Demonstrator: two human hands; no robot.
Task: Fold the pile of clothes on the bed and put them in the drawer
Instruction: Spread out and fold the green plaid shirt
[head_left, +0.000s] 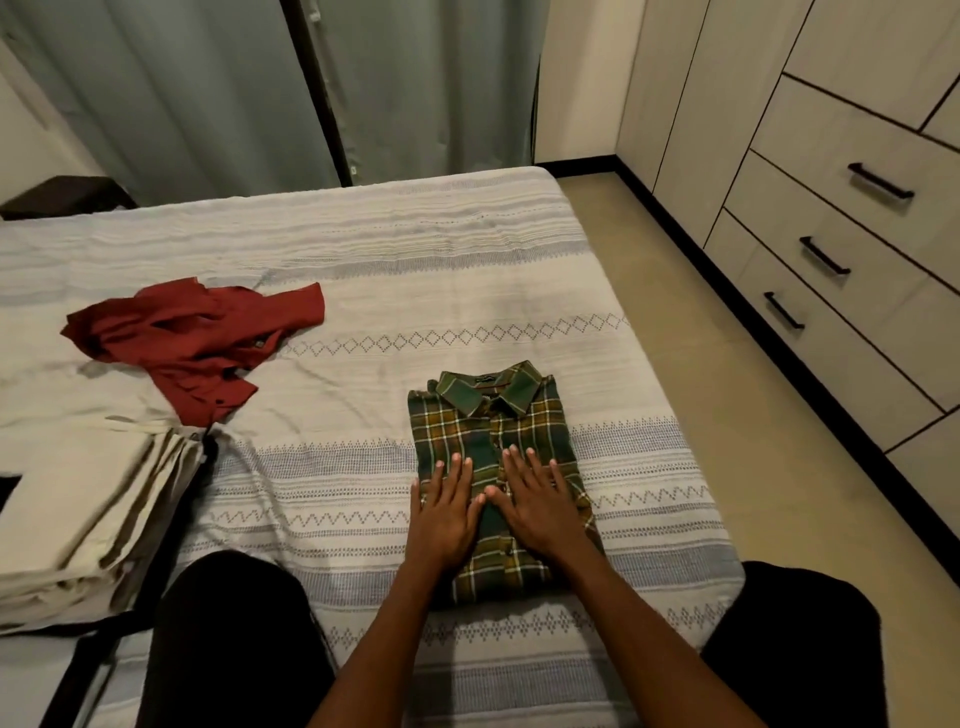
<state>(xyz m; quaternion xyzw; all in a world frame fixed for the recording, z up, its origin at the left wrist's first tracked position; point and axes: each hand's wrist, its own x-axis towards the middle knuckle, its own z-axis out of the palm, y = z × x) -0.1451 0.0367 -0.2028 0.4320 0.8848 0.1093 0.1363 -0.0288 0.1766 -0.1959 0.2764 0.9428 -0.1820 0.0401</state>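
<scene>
Plaid shirt: a green and yellow plaid shirt (493, 467) lies folded in a neat block on the bed, collar away from the person, buttons up the middle.
Label: a small dark tag sits inside the collar, too small to read.
Left hand: the left hand (447, 512) lies flat on the near left part of the plaid shirt, fingers straight and a little spread, pressing down.
Right hand: the right hand (537, 504) lies flat on the near right part of the plaid shirt, fingers straight. The two thumbs almost touch.
Red shirt: a red shirt (192, 338) lies crumpled and not folded on the bed, far to the left, well apart from the plaid shirt.
Cream cloth: a folded stack of cream cloth (88, 514) sits at the left edge, just beside the red shirt.
Bed: the bed (363, 291) has a white and grey striped cover with diamond and zigzag lines.
Drawers: pale drawers (852, 260) with black handles stand to the right, all closed.
Curtain: a grey curtain (208, 93) hangs behind the bed.
</scene>
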